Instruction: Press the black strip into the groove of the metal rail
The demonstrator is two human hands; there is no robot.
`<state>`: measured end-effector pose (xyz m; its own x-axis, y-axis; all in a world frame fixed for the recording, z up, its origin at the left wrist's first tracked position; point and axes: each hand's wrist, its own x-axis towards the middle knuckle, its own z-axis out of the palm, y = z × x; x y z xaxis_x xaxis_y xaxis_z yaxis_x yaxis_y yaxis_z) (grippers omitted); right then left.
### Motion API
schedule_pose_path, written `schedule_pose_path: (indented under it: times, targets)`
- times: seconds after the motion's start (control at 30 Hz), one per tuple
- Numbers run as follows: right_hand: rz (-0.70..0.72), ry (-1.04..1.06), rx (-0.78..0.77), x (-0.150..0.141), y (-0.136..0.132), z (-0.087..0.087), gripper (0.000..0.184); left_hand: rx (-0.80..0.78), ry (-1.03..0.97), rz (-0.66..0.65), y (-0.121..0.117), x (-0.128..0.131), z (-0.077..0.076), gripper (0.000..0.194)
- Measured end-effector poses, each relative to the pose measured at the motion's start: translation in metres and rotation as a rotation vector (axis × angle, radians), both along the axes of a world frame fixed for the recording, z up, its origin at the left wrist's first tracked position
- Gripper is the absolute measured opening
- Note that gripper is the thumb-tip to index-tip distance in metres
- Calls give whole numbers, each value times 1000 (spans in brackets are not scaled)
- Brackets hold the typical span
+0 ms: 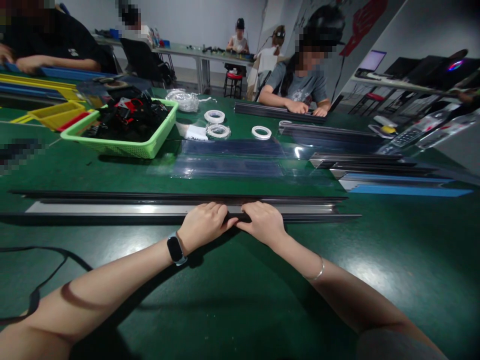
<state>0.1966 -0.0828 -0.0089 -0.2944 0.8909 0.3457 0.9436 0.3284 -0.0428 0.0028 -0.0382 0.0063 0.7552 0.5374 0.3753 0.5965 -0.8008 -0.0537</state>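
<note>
A long black and silver metal rail (112,207) lies across the green table (240,300) in front of me. My left hand (204,225), with a dark watch on its wrist, rests on the rail's near edge with its fingers curled over it. My right hand (262,222), a thin bracelet on its wrist, sits right beside it, fingers curled on the same edge. The two hands nearly touch at the rail's middle.
A green basket (123,145) of black and red parts stands at the back left, beside yellow trays (56,112). Tape rolls (261,132) and clear plastic sheets (232,157) lie behind the rail. More rails (375,170) are stacked at the right. A person across the table (300,85) handles another rail; others sit further off.
</note>
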Motion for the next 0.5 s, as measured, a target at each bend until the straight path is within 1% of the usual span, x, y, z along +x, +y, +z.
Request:
schedule_pose_path:
  times: [0.23, 0.4, 0.5]
  targets:
    - [6, -1, 17, 0, 0, 1, 28, 24, -6, -9, 0, 0, -1, 36]
    - [-11, -46, -14, -1, 0, 3, 29, 28, 7, -7, 1, 0, -1, 36]
    - [-16, -67, -3, -1, 1, 4, 29, 18, 12, -11, 1, 0, -1, 37]
